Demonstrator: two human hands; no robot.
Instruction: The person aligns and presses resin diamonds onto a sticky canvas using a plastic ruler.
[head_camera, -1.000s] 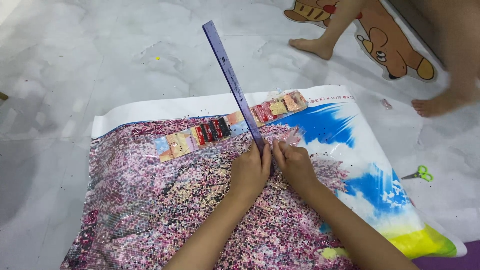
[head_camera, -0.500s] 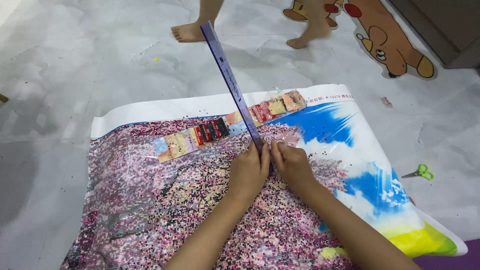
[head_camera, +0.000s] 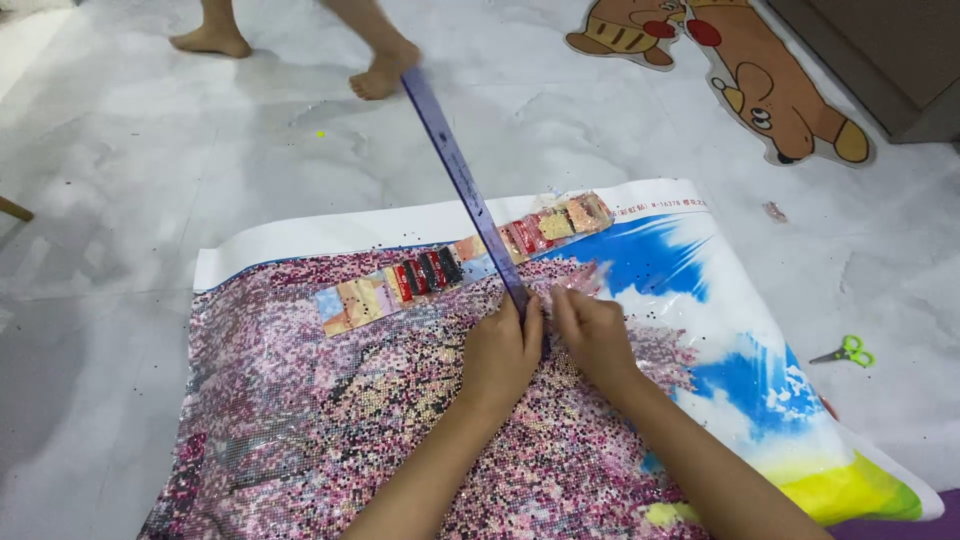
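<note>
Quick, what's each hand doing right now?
Left hand: closed on the purple ruler.
Right hand: fingers bent beside the ruler on the beaded canvas; grip cannot be told.

Your left hand (head_camera: 503, 352) and right hand (head_camera: 592, 336) cover the lower end of the purple ruler (head_camera: 462, 180), so you cannot confirm where it ends. The beaded canvas (head_camera: 330, 400) is cut off along the bottom edge of the frame. At the top edge, another person's bare feet (head_camera: 385, 72) show only to the shin. The printing on the canvas's white border is too small to tell.
</note>
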